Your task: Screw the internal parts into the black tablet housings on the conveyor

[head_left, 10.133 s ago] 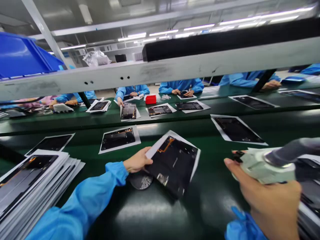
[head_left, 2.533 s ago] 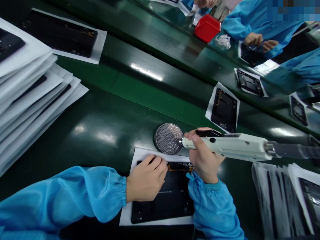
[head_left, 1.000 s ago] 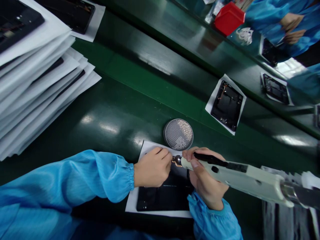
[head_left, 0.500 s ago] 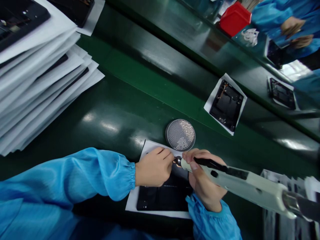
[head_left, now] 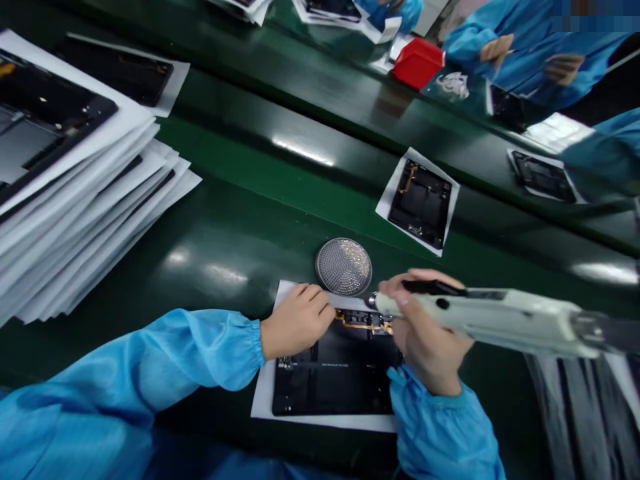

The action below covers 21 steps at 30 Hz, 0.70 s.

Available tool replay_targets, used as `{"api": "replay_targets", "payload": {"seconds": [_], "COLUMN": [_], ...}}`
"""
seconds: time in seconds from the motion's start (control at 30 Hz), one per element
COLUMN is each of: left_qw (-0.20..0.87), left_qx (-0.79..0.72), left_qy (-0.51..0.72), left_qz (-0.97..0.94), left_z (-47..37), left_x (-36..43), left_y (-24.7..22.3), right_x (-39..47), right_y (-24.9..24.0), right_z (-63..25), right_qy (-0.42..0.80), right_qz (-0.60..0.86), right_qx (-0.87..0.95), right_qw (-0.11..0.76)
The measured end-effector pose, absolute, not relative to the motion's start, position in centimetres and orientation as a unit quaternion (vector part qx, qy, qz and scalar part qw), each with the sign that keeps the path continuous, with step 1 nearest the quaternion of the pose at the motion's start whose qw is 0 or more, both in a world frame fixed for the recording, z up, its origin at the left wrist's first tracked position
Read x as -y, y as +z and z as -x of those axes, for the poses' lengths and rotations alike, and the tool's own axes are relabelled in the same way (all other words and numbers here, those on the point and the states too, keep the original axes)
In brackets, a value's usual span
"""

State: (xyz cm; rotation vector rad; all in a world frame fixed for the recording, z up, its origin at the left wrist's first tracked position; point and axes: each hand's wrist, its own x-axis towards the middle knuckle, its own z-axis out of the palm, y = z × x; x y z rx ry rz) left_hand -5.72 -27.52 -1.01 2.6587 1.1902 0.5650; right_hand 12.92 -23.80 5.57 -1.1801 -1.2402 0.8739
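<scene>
Firstly, at far left, a paper-interleaved stack (head_left: 115,223) of tablet housings stands on the green worktop (head_left: 235,220); its layers are uneven, so a knock could shift them. The left hand (head_left: 300,320), fingers curled, is at the upper left of the black tablet housing (head_left: 330,390); whether it pinches anything is hidden. The housing lies between both hands on a white paper sheet (head_left: 264,397); loose paper may let it slide if support is lost. Just beyond, a round perforated tray (head_left: 330,268) carries small shiny pieces (head_left: 354,255), probably screws. An orange ribbon cable (head_left: 356,325) is exposed near the housing's far edge. The right hand (head_left: 425,333) is wrapped around a pale electric screwdriver (head_left: 510,320), nose near the tray; contact cannot be confirmed. A slip could damage the cable; a sideways bump could scatter the pieces. At far right stands a second stack (head_left: 575,400).
</scene>
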Motion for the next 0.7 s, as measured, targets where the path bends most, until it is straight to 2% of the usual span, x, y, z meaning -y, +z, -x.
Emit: {"api": "replay_targets", "payload": {"seconds": [0.17, 0.43, 0.6, 0.7], "left_qw": [0.076, 0.023, 0.004, -0.013], "left_qx": [-0.417, -0.519, -0.504, -0.489], "left_qy": [0.160, 0.128, 0.128, 0.134], "left_qz": [-0.891, -0.845, -0.854, -0.862], "left_z": [6.3, 6.8, 6.5, 6.8], "left_x": [26.7, 26.5, 26.8, 27.5], "left_y": [-1.3, -0.9, -1.4, -0.8], "right_x": [21.3, 20.0, 20.6, 21.0], "right_y": [7.4, 7.7, 9.2, 9.8], "right_z": [-15.7, -19.2, -20.3, -22.3], "right_qy": [0.322, 0.244, 0.214, 0.197], "right_qz": [0.509, 0.508, 0.531, 0.532], "right_qx": [0.467, 0.448, 0.427, 0.363], "right_qw": [0.647, 0.694, 0.700, 0.739]}}
